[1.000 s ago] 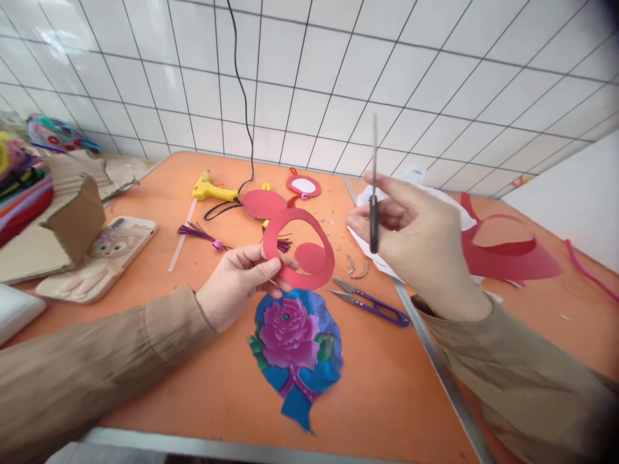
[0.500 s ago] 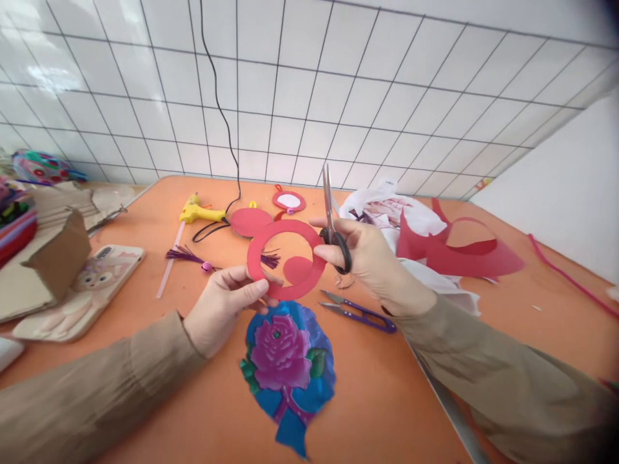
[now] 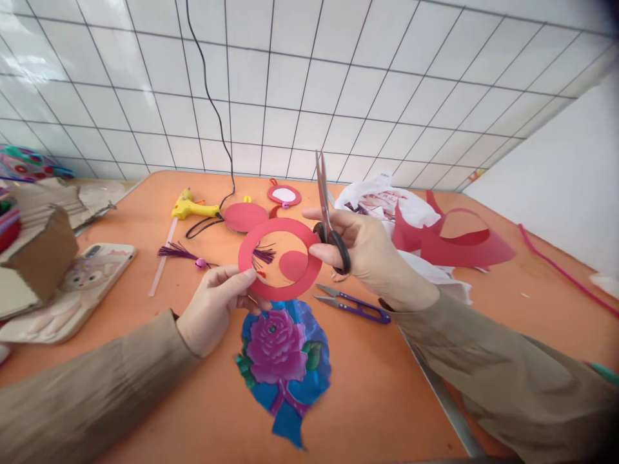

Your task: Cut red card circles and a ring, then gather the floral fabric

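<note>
A flat red paper ring (image 3: 280,225) is held up above the table, tilted toward me. My left hand (image 3: 215,299) pinches its lower left edge between thumb and fingers. My right hand (image 3: 362,251) holds black-handled scissors (image 3: 323,187) with the blades pointing up and nearly together; its thumb touches the ring's right edge. Through the ring's hole show a red paper disc (image 3: 293,266) and a purple tassel (image 3: 264,256). Below the ring lies a blue cutout with a purple rose (image 3: 278,345). Purple thread snips (image 3: 355,304) rest just under my right hand.
At the back left are a yellow glue gun (image 3: 193,207) with its cord, a red oval (image 3: 245,217) and a small red-rimmed oval (image 3: 284,195). A phone (image 3: 91,277) and cardboard box (image 3: 39,258) stand left. A white plastic bag (image 3: 387,196) and red paper scraps (image 3: 449,241) lie right.
The view has shifted slightly, moving most things a little left in the picture. Both hands keep their hold; the left fingers have slid a bit along the ring's edge.
</note>
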Motion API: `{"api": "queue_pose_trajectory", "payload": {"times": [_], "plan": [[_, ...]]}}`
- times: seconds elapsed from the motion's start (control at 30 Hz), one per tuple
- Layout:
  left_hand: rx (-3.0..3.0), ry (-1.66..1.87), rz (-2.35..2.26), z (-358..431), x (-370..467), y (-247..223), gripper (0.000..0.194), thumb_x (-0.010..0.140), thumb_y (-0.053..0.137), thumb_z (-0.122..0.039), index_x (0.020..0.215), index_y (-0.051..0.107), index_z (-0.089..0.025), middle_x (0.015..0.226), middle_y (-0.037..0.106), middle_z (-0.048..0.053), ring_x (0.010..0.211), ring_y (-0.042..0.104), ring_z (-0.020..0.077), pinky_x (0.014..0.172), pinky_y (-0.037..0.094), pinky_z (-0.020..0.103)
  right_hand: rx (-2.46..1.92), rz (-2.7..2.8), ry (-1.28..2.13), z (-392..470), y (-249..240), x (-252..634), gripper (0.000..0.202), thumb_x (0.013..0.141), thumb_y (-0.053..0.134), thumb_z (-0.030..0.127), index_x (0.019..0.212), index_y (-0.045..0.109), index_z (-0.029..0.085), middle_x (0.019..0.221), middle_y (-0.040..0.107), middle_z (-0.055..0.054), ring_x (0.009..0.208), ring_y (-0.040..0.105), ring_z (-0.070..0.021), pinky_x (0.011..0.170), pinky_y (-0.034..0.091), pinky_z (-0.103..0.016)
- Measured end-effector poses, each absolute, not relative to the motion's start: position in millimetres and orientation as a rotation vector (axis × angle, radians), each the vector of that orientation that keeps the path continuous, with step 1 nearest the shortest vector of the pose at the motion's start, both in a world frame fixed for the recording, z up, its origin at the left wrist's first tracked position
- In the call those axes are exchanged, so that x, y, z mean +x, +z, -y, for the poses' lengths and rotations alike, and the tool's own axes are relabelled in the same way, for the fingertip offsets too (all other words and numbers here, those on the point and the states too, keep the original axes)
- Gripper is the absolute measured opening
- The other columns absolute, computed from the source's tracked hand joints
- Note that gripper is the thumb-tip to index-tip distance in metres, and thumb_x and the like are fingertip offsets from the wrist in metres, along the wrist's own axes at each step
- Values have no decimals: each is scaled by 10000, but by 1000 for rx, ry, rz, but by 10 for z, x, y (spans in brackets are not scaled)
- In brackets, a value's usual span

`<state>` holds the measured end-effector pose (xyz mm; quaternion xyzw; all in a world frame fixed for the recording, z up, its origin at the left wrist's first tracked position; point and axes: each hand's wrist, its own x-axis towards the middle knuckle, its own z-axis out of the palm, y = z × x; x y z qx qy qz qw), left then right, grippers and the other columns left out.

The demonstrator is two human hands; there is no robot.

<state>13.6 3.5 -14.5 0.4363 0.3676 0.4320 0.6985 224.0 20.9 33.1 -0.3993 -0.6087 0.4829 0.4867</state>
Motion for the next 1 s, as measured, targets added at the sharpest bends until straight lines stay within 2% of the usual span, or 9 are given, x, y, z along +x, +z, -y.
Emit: {"api": "queue_pose_trajectory", "payload": {"times": [0.07,0.23,0.33,0.43,0.53,0.67,0.83,1.0], "plan": [[967,963,-811,-37,139,-133,282,715,677,-396,649,692,-122,565,677,74,545,636,181,504,480,256,-961,1483,1187,-211,333,2244,432,574,726,79,970,646,231,674,546,61,523,466,-62,441,447,-174],[1005,978,-859,-52,143,-160,192,718,703,-313,686,730,-126,654,699,59,538,599,119,519,487,210,-971,1534,1162,-222,303,2272,476,600,742,132,1050,629,240,688,553,44,538,484,-77,422,452,-184],[1002,969,-859,-50,144,-179,191,731,693,-320,710,737,-136,747,723,76,580,614,128,541,502,217,-984,1571,1103,-227,293,2283,449,616,736,149,1044,632,236,675,550,40,554,495,-82,428,444,-179],[981,956,-821,-43,136,-176,183,713,707,-327,721,738,-146,733,724,70,588,634,144,553,512,236,-988,1600,1062,-229,305,2287,451,619,732,158,1051,622,229,633,525,55,534,486,-79,427,435,-181],[963,927,-757,-50,120,-155,298,711,677,-423,743,740,-134,723,727,94,616,664,191,579,521,276,-993,1640,1076,-229,325,2294,456,635,721,163,1070,614,244,604,501,66,483,458,-74,401,420,-190],[938,917,-771,-80,103,-122,471,729,573,-566,774,736,-127,790,738,134,753,686,272,667,527,342,-1004,1740,1088,-233,321,2302,475,646,706,157,1101,615,260,624,528,55,484,469,-78,400,407,-192],[1057,948,-797,-81,95,-63,465,739,548,-585,712,716,-153,745,732,110,786,674,276,741,507,371,-1005,1749,1132,-253,281,2302,457,616,694,120,1053,637,241,637,518,62,519,468,-71,444,424,-183],[1229,1018,-847,-88,71,-11,611,782,418,-661,686,724,-141,804,730,111,840,654,281,778,484,357,-1000,1765,1153,-260,278,2317,492,630,695,147,1108,611,228,631,514,67,519,475,-68,435,415,-176]]}}
